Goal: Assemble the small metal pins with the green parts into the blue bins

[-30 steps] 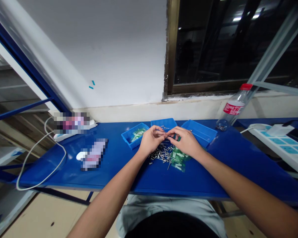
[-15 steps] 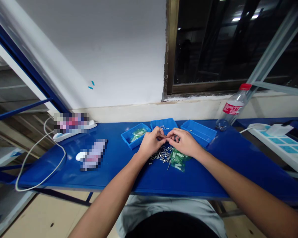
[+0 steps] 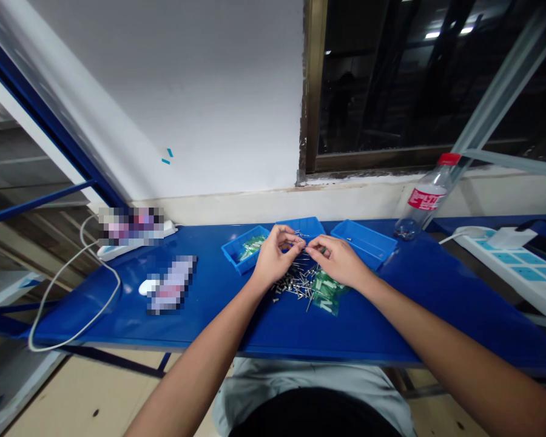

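Fasteners (image 3: 300, 286) lie beneath left hand (image 3: 273, 260) and right hand (image 3: 343, 262), both pinched closed, contents unclear.

The blue tabletop (image 3: 373, 328) before me is glossy and runs along the wall; at its middle lies a loose heap of small metal pieces (image 3: 299, 285), green packets (image 3: 326, 294) touching its right side; behind stand three blue trays, left (image 3: 248, 267), middle (image 3: 309, 224) and right (image 3: 368, 243); leftward lie a blurred-out flat item (image 3: 173, 284), a white roundish object (image 3: 148, 286) and a power strip (image 3: 170, 228); a red-capped bottle (image 3: 425, 200) stands back right.
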`<state>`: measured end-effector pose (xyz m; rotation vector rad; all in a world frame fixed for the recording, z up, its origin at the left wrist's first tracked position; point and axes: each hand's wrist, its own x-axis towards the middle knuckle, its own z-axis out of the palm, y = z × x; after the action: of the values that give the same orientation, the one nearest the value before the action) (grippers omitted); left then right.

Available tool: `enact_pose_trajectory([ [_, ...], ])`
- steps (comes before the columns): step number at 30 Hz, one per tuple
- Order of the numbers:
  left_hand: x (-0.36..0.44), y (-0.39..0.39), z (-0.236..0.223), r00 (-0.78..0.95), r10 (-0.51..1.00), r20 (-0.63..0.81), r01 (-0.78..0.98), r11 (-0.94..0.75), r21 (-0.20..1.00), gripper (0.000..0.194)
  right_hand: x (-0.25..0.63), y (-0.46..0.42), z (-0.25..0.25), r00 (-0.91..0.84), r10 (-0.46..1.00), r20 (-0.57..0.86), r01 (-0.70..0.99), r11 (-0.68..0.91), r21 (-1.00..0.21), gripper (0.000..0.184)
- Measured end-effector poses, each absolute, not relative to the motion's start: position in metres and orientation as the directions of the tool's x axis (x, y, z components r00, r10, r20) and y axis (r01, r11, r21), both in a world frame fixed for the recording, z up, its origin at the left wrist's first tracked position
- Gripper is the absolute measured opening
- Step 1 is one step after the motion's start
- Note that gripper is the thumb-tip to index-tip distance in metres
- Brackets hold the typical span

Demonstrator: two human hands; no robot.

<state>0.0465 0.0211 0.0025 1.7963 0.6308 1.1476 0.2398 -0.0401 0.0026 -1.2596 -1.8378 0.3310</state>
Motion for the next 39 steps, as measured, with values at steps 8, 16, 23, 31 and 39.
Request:
enact_pose_trajectory([
  [8,0.045,0.020,0.006,0.446,0.772,0.452,-0.047,-0.484,0.874,0.043,0.245,-0.033,-0.005,-0.103,0.901,0.422,0.572,0.401,-0.715,0.022],
  [16,0.044,0.017,0.005,0.490,0.713,0.502,0.261,-0.669,0.696,0.016,0.246,-0.020,-0.012,0.007,0.938,0.346,0.363,0.321,-0.875,0.034],
  [23,0.042,0.018,0.005,0.473,0.728,0.496,0.355,-0.673,0.649,0.013,0.242,-0.019,-0.008,0.061,0.902,0.427,0.644,0.291,-0.708,0.042],
  [31,0.042,0.018,0.002,0.475,0.719,0.508,0.330,-0.680,0.654,0.016,0.255,-0.037,-0.009,-0.154,0.832,0.532,0.965,0.243,-0.101,0.006],
  [39,0.043,0.015,0.005,0.491,0.720,0.491,0.390,-0.686,0.614,0.019,0.259,-0.041,-0.010,-0.154,0.909,0.388,0.984,0.176,-0.022,0.004],
])
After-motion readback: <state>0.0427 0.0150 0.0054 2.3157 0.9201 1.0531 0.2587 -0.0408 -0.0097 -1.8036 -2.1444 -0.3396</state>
